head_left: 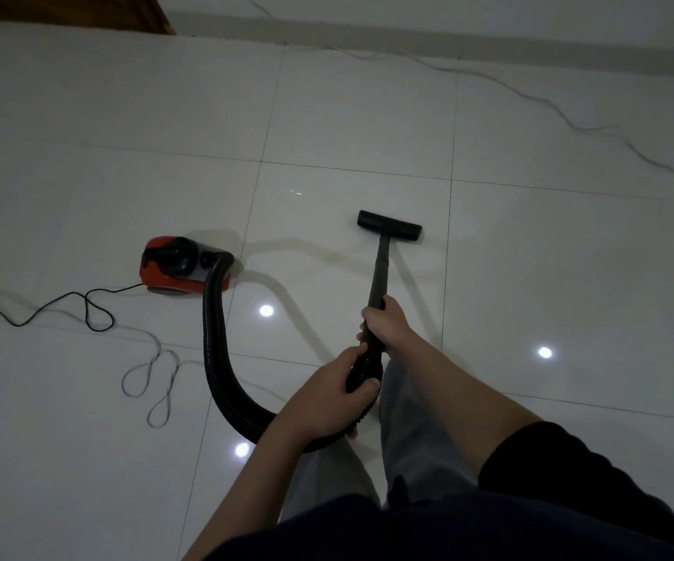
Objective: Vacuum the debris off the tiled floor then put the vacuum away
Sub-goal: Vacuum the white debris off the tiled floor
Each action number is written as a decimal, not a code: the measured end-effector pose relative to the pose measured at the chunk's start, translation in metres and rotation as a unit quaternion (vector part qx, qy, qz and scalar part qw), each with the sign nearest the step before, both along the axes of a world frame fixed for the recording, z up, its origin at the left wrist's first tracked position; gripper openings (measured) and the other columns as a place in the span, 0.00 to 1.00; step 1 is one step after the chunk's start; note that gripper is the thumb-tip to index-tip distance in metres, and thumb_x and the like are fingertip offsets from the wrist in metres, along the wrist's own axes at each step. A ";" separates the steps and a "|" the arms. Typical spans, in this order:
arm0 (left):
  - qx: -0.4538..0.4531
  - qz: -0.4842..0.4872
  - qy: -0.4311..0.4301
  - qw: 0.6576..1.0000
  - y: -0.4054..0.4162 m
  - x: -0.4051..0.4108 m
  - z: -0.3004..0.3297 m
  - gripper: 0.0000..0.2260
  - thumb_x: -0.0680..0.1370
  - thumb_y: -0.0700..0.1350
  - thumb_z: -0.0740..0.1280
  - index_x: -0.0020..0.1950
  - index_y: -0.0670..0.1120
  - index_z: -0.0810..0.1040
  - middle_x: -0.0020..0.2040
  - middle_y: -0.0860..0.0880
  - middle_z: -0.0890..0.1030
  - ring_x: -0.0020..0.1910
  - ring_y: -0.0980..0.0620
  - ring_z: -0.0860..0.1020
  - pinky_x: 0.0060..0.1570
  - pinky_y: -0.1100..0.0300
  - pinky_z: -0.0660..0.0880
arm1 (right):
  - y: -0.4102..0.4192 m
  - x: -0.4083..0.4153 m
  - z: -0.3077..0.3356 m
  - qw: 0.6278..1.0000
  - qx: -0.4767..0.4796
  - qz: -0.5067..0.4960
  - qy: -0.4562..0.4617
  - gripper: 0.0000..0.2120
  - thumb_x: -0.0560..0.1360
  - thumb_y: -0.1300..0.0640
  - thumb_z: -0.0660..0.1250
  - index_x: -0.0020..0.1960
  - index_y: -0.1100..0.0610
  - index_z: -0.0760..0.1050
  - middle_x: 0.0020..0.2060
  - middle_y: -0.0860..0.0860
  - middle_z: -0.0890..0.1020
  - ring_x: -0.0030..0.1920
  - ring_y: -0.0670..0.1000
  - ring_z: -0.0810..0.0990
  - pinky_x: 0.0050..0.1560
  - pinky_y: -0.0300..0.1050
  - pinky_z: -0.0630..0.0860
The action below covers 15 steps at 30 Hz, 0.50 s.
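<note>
A red and black canister vacuum (183, 266) sits on the glossy white tiled floor (367, 115) at the left. Its black ribbed hose (215, 358) curves down and round to my hands. My left hand (329, 398) grips the hose end by the wand joint. Just above it, my right hand (386, 322) is closed around the grey wand (379, 273). The black floor nozzle (390, 224) lies flat on a tile ahead of me. Tiny pale specks (295, 192) lie beyond the nozzle to the left.
The black power cord (84, 309) loops on the floor left of the vacuum. A thin grey cable (550, 103) snakes along the far right by the wall base. A brown wooden door edge (84, 10) stands at the top left. My legs (408, 439) are below the hands.
</note>
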<state>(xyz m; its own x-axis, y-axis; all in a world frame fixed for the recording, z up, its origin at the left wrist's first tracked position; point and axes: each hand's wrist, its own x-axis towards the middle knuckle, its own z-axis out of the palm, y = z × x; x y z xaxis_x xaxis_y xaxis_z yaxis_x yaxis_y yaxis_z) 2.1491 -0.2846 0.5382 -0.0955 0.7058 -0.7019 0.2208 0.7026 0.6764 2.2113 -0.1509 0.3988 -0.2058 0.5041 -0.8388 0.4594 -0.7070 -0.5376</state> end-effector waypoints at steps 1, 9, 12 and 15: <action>-0.002 0.002 -0.006 1.000 -0.007 -0.003 0.000 0.23 0.80 0.49 0.62 0.74 0.55 0.61 0.48 0.52 0.79 0.38 0.48 0.82 0.41 0.52 0.80 | -0.007 -0.002 -0.001 1.000 -0.001 -0.005 0.001 0.17 0.77 0.66 0.59 0.66 0.62 0.65 0.36 0.57 0.74 0.29 0.53 0.75 0.33 0.47 0.77; -0.011 -0.011 -0.011 1.000 -0.052 -0.013 -0.005 0.24 0.80 0.50 0.62 0.75 0.53 0.62 0.49 0.55 0.77 0.48 0.49 0.81 0.50 0.49 0.80 | -0.056 -0.006 -0.009 1.000 -0.018 -0.005 -0.010 0.09 0.78 0.67 0.58 0.57 0.61 0.66 0.35 0.58 0.73 0.29 0.54 0.75 0.32 0.47 0.76; -0.011 -0.017 0.000 1.000 -0.060 -0.014 -0.008 0.24 0.80 0.50 0.62 0.76 0.52 0.61 0.52 0.53 0.77 0.49 0.50 0.81 0.52 0.50 0.80 | -0.063 -0.009 -0.012 1.000 -0.011 -0.001 -0.012 0.09 0.78 0.67 0.58 0.58 0.61 0.66 0.35 0.58 0.74 0.30 0.54 0.75 0.33 0.48 0.76; -0.011 -0.002 -0.019 1.000 -0.061 -0.016 -0.010 0.24 0.80 0.49 0.62 0.75 0.53 0.60 0.51 0.50 0.79 0.36 0.52 0.80 0.46 0.50 0.80 | -0.064 -0.011 -0.013 1.000 -0.006 -0.004 -0.013 0.08 0.78 0.67 0.58 0.56 0.61 0.66 0.35 0.58 0.73 0.30 0.55 0.75 0.32 0.48 0.76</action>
<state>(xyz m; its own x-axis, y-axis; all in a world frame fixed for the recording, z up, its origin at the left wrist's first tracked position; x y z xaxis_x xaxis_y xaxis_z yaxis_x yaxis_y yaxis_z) 2.1327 -0.3454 0.5281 -0.0655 0.6901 -0.7207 0.1976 0.7169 0.6686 2.1998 -0.2145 0.3855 -0.1799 0.4960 -0.8495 0.4681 -0.7164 -0.5174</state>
